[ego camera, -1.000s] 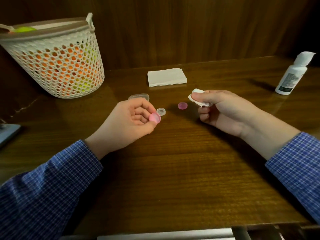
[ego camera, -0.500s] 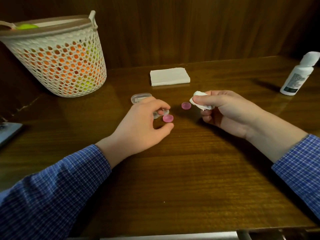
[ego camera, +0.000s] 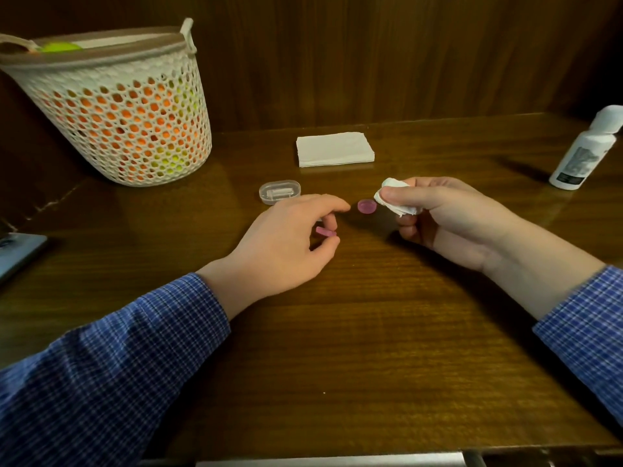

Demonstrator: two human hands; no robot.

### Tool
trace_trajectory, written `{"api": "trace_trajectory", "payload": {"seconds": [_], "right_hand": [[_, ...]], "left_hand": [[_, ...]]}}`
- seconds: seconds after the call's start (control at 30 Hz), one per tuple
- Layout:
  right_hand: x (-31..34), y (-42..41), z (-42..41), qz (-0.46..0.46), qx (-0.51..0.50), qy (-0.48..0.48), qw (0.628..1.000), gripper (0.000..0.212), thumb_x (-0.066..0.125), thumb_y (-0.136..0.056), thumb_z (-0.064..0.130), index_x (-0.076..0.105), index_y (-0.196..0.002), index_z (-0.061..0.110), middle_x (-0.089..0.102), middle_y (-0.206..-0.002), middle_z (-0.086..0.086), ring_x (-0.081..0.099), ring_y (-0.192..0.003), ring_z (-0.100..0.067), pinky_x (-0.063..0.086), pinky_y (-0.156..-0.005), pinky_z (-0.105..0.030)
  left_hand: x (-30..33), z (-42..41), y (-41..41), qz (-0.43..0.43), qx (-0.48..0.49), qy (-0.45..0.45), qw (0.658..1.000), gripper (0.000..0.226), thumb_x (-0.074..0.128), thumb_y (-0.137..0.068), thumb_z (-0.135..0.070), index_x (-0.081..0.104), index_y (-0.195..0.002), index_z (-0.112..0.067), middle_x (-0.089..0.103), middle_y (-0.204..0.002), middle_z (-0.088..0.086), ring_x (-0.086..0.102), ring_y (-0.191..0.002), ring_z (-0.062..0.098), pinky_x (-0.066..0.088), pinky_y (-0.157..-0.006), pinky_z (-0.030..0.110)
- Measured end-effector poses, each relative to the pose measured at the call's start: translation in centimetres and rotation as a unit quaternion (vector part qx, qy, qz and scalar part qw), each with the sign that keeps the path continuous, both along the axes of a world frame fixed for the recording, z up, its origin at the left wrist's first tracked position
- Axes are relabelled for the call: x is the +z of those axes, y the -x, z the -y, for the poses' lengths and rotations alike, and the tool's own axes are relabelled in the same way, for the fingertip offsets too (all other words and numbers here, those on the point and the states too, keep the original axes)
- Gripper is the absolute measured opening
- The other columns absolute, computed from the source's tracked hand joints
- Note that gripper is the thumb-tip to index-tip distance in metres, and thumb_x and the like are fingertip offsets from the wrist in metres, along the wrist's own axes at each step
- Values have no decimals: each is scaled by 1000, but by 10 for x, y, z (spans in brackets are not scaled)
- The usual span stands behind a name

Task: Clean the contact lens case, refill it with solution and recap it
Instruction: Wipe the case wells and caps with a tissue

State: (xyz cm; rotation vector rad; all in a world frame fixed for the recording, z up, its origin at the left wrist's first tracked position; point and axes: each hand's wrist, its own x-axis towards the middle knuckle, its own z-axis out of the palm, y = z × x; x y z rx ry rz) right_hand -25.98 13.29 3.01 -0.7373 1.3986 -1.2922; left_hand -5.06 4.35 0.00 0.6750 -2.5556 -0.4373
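We list first the wooden table [ego camera: 337, 348], on which everything below stands or lies. Our left hand [ego camera: 283, 244] hovers low near the middle, fingers curled, with a pink cap [ego camera: 325, 232] between thumb and bent finger; whether the cap is pinched or merely lies on the wood under the fingers we cannot tell. A second pink cap [ego camera: 367, 206] lies flat on the table, open side up, between the two hands and just beside the right fingertips. Our right hand [ego camera: 448, 217] is raised a little and grips a crumpled white tissue wad [ego camera: 394, 200] between thumb and forefinger, the other fingers curled beneath. A clear oval lens case tray [ego camera: 279, 191] sits on the table just beyond the left hand; its wells are mostly hidden by the fingers. Farther back lies a folded stack of white tissues [ego camera: 335, 149]. At the far right edge stands a white solution bottle [ego camera: 586, 153], cap on, leaning in the wide-angle view. At far left stands a white perforated basket [ego camera: 114, 106] showing orange and yellow-green contents through its holes. Both our forearms wear blue checked sleeves [ego camera: 111, 358].
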Motion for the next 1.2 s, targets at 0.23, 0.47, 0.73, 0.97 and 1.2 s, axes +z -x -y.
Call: {"api": "trace_trajectory", "payload": {"seconds": [0.23,0.47,0.73,0.97,1.2], "right_hand": [[1,2,-1,4,-17,-6,1000,45,82,-65,25,72,-107,14,78,-72,3,55,-54,-6,46,-44,-17],[-1,4,-1,-5,-14,-12,1000,47,83,-61,27,73,-106,15,79,-74,2,54,-58,-7,47,-45,-17],[-3,7,2,-18,-33,-17,999,31,85,-69,23,75,-97,17,77,-94,-6,58,-76,-14,48,-46,-18],[-13,9,19,-198,-83,0,977,15,77,-90,28,68,-96,18,66,-103,-3,63,-82,-16,51,-53,-17],[-19,13,28,-243,-61,-2,968,19,78,-89,31,67,-98,19,67,-100,-3,65,-81,-16,49,-46,-14]], "left_hand": [[2,5,-20,-19,1,3,1000,36,66,-96,-19,66,-131,-24,66,-82,-24,64,-61,11,60,-59,34],[7,2,-27,-38,-17,10,999,23,72,-92,-17,76,-115,-17,67,-97,-14,61,-73,3,49,-59,12],[5,3,-27,-52,24,13,998,36,76,-88,-32,72,-121,-19,58,-89,-18,61,-68,11,58,-60,38],[4,9,-25,-55,39,-17,998,31,75,-90,-15,71,-121,-16,62,-80,-18,72,-78,15,62,-73,39],[3,9,-24,-38,37,-1,999,28,74,-89,-21,73,-116,-23,63,-87,-17,60,-61,8,56,-55,29]]}}
